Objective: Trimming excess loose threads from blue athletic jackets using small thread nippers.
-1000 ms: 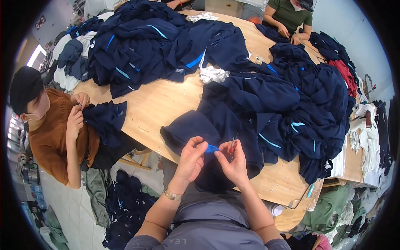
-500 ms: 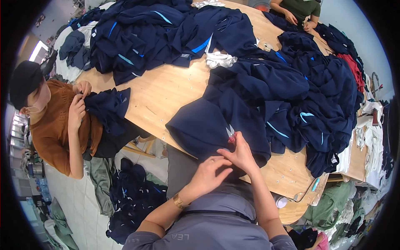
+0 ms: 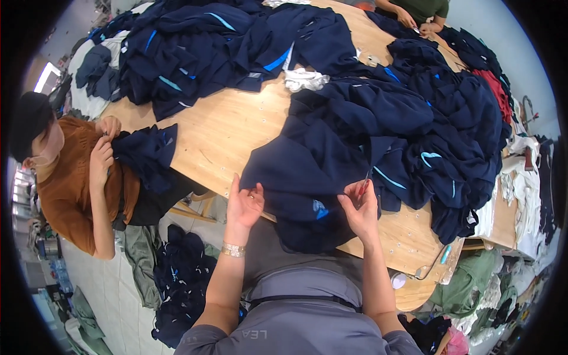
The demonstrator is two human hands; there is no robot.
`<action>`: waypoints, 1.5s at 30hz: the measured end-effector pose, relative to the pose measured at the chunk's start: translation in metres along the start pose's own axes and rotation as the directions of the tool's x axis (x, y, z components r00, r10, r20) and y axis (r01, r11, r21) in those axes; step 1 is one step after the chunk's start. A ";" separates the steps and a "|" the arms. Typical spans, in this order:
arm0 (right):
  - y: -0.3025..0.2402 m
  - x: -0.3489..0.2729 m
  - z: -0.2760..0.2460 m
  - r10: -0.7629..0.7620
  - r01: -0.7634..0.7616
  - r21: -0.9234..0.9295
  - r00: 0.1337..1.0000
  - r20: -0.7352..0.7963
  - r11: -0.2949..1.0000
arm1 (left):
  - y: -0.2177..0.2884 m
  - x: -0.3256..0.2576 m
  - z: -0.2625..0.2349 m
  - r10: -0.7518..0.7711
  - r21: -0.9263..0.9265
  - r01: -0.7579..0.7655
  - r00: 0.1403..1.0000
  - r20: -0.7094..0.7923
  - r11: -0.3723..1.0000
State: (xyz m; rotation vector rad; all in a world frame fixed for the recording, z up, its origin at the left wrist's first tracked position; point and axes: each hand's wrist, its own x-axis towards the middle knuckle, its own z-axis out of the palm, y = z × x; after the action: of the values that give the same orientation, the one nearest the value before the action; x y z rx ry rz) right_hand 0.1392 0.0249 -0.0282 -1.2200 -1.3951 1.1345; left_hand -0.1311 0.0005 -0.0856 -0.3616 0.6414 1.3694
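A navy blue garment [image 3: 290, 177] lies spread at the table's near edge, part of it hanging over toward my lap. A bright blue and white print [image 3: 320, 209] shows on its lower part. My left hand [image 3: 244, 205] is palm up at the garment's left edge, one finger stretched and the others loosely curled, with nothing seen in it. In my right hand [image 3: 362, 210], at the garment's right side, are small red-handled thread snips [image 3: 362, 188], their blades pointing away from me. The thumb and fingertips of that hand are by the cloth; whether they also pinch it, I cannot tell.
Heaps of navy garments [image 3: 408, 112] cover the right and far side of the wooden table [image 3: 225, 133]. A white cloth bundle [image 3: 306, 80] lies between them. One person [image 3: 80, 171] handles navy cloth at left; another [image 3: 423, 21] works at far right. Clothes [image 3: 183, 278] lie on the floor.
My hands have moved apart, the left one leftward and the right one rightward with the snips. The garment's near part has been turned, and its blue print now shows.
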 end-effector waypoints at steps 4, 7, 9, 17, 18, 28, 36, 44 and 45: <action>-0.004 -0.007 -0.006 0.000 0.012 0.168 0.997 -0.071 0.986 | 0.005 0.013 -0.001 0.060 -0.053 -0.060 0.998 -0.011 0.997; 0.003 -0.012 -0.011 0.024 0.009 0.245 0.991 -0.134 0.970 | -0.014 -0.004 0.027 0.185 0.040 -0.187 0.982 0.043 0.982; 0.005 -0.014 -0.013 0.045 -0.003 0.256 0.986 -0.159 0.967 | -0.026 -0.015 0.037 0.262 0.302 -0.265 0.964 0.052 0.916; 0.004 -0.018 0.000 0.228 -0.115 0.516 0.960 -0.161 0.849 | -0.095 -0.074 0.038 -0.457 0.192 0.457 0.888 -0.050 0.868; 0.001 -0.019 0.002 0.246 -0.134 0.544 0.959 -0.138 0.828 | -0.099 -0.074 0.043 -0.481 0.202 0.486 0.873 -0.076 0.850; -0.008 -0.026 0.020 0.265 0.023 0.656 0.904 -0.336 0.754 | -0.090 -0.058 0.087 0.147 0.516 -0.266 0.954 0.260 0.814; -0.007 -0.035 0.039 0.468 -0.379 0.746 0.878 0.102 0.547 | -0.083 -0.058 0.079 0.180 0.318 -0.295 0.922 0.343 0.901; -0.019 -0.024 0.023 0.122 -0.141 0.200 0.987 0.108 0.970 | -0.085 -0.059 0.084 0.258 0.414 -0.395 0.901 0.348 0.820; -0.025 -0.021 0.022 0.037 -0.034 -0.019 0.987 0.156 0.999 | -0.085 -0.061 0.084 0.265 0.428 -0.406 0.898 0.351 0.807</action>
State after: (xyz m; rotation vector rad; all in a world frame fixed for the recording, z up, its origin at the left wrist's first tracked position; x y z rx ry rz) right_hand 0.1158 0.0004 -0.0081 -1.1921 -1.5071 1.2691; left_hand -0.0347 -0.0131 0.0066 0.3756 0.8196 1.4984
